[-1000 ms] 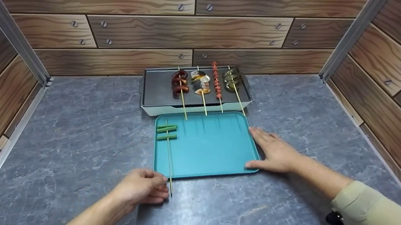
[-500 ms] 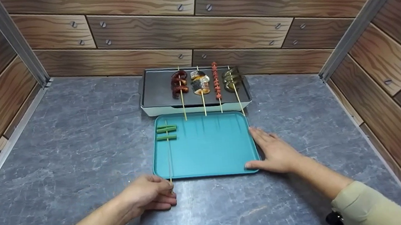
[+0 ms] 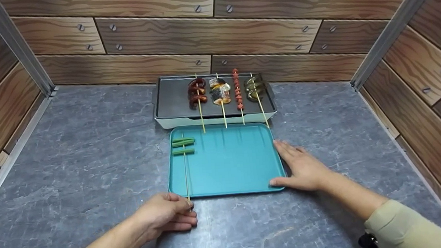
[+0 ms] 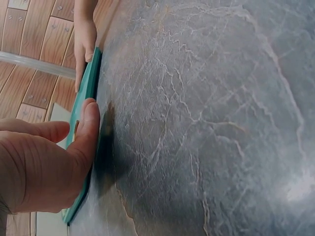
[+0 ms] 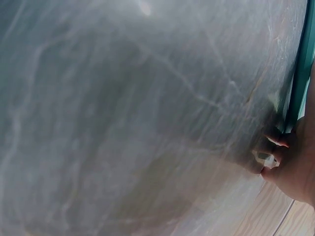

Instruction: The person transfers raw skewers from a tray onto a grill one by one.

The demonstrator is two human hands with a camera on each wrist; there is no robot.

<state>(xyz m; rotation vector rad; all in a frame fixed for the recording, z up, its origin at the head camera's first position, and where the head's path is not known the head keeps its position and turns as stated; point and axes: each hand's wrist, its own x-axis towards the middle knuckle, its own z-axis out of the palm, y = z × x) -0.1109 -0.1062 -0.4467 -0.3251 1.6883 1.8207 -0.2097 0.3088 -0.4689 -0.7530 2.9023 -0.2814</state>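
Observation:
A skewer with several short green vegetable pieces lies along the left side of the teal tray, its bare stick reaching past the front rim. My left hand pinches the near end of that stick between thumb and fingers. In the left wrist view, my left hand has thumb and forefinger close together beside the tray's edge. My right hand rests on the tray's right rim, thumb over the front corner and fingers stretched along the side. The right wrist view shows my right hand only at the edge.
Right behind the tray stands a grill with a dark flat plate. Across it lie skewers of dark red curled pieces, fish-like chunks, small red pieces and dark green pieces, their sticks overhanging the front. Wood-patterned walls enclose the table.
My left hand has moved slightly right and nearer to me, from beside the skewer's stick to pinching its end. My right hand stays on the tray.

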